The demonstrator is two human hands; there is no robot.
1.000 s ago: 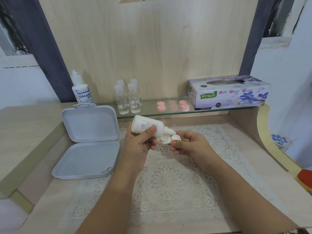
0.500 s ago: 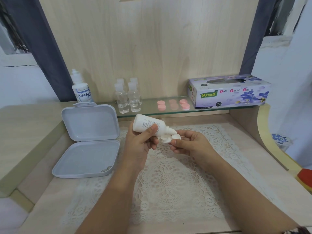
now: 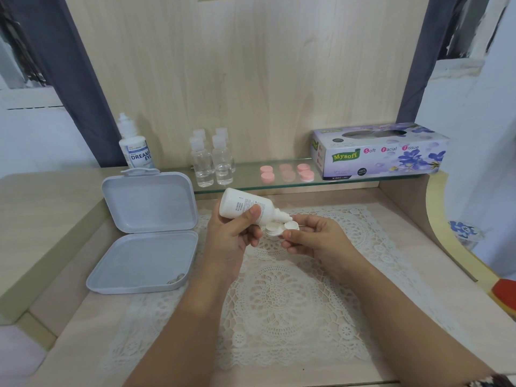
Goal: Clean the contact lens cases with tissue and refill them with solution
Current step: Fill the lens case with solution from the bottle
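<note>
My left hand [image 3: 233, 236] grips a small white solution bottle [image 3: 243, 206], tipped to the right with its nozzle over the open white contact lens case [image 3: 277, 229]. My right hand [image 3: 315, 237] pinches that case at its right end, above the lace mat [image 3: 279, 289]. Both wells of the case face up without caps. Pink lens case caps [image 3: 286, 173] lie on the glass shelf [image 3: 251, 185]. A tissue box [image 3: 379, 150] stands at the shelf's right end.
An open grey plastic box [image 3: 145, 236] lies at the left of the desk. Behind it stands a Dream Eye solution bottle [image 3: 134, 146]. Several small clear bottles [image 3: 212, 160] stand on the shelf. A wooden panel rises behind.
Both hands, bottle and case have stayed almost in place; the bottle's nozzle has shifted slightly over the case.
</note>
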